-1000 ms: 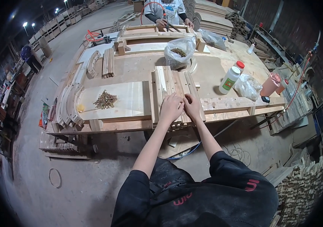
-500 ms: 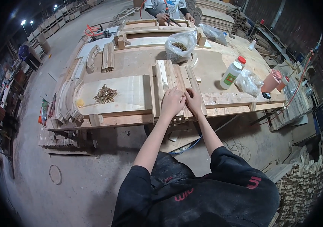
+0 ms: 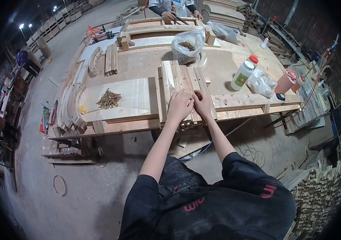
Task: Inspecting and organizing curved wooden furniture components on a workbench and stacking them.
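A bundle of pale wooden strips lies side by side across the table's near edge, small holes along some of them. My left hand rests on top of the bundle, its fingers bent and drawn together. Right beside it, my right hand is curled with thumb and fingertips pressed together over the strips. Whatever small thing either hand pinches is hidden by the fingers. To the left, a loose pile of brass-coloured screws lies on a pale board.
Beyond the strips stands an open plastic bag of screws. White bottles, a clear bag and a pink container are at right. Curved wooden parts line the left edge. A co-worker works behind a wooden frame.
The whole view has shifted slightly. My hands stay at nearly the same spot on the strips, with only small finger movement.
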Action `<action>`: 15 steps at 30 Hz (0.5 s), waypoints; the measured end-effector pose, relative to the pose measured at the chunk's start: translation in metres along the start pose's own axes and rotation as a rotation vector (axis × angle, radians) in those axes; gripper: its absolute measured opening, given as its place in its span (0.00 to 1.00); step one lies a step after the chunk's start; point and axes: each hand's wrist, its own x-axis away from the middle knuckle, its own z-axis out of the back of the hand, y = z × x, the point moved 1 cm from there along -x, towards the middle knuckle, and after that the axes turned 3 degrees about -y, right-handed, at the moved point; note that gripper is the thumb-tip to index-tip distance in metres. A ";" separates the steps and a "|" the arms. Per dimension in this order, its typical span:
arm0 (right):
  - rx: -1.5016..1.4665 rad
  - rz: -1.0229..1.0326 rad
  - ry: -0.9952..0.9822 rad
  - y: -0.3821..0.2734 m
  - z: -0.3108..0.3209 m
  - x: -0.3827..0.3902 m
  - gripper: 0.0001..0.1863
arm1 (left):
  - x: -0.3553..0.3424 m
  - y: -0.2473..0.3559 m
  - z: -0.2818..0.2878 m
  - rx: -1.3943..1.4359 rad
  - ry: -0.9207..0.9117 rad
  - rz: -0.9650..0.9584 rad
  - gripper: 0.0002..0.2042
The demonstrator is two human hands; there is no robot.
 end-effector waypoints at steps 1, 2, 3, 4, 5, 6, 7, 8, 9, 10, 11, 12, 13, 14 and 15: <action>0.013 0.000 -0.005 -0.002 0.001 0.000 0.15 | 0.000 0.000 0.000 0.000 -0.002 0.001 0.08; 0.027 0.001 -0.010 -0.003 0.001 0.000 0.15 | 0.000 0.000 0.000 0.003 0.004 0.001 0.08; 0.026 0.000 -0.010 -0.005 0.000 0.000 0.15 | 0.001 0.000 0.000 0.006 0.010 0.001 0.08; 0.041 0.000 -0.010 -0.006 0.001 -0.001 0.15 | 0.000 -0.001 -0.001 0.007 0.009 0.001 0.08; 0.055 0.000 -0.011 -0.006 0.002 -0.001 0.15 | 0.000 -0.001 -0.001 0.010 0.010 -0.001 0.08; 0.056 0.000 -0.010 -0.007 0.001 0.000 0.15 | 0.000 -0.002 0.000 0.013 0.010 -0.002 0.08; 0.049 -0.009 -0.013 -0.008 0.000 0.000 0.15 | 0.000 -0.002 0.000 0.013 0.012 -0.001 0.08; 0.043 -0.018 -0.016 -0.010 0.000 0.000 0.15 | 0.001 -0.001 0.001 0.010 0.022 -0.002 0.08; 0.042 -0.017 -0.017 -0.011 0.002 -0.001 0.15 | 0.000 -0.001 0.001 0.007 0.032 -0.002 0.07; 0.059 -0.008 -0.018 -0.010 0.002 0.001 0.15 | 0.001 -0.001 0.000 0.005 0.032 -0.001 0.07; 0.076 0.002 -0.019 -0.010 0.002 0.002 0.15 | 0.001 0.000 0.000 -0.004 0.062 -0.023 0.07; 0.072 0.002 -0.020 -0.010 0.002 0.001 0.15 | 0.001 0.000 0.001 -0.013 0.093 -0.045 0.07; 0.058 0.005 -0.008 -0.008 0.001 -0.001 0.15 | 0.000 0.001 0.001 -0.015 0.088 -0.047 0.07; 0.043 0.008 0.003 -0.006 0.002 -0.001 0.15 | -0.001 0.003 0.002 -0.011 0.066 -0.034 0.07; 0.039 0.005 0.007 -0.003 0.002 0.001 0.15 | -0.001 0.004 0.003 -0.007 0.044 -0.021 0.07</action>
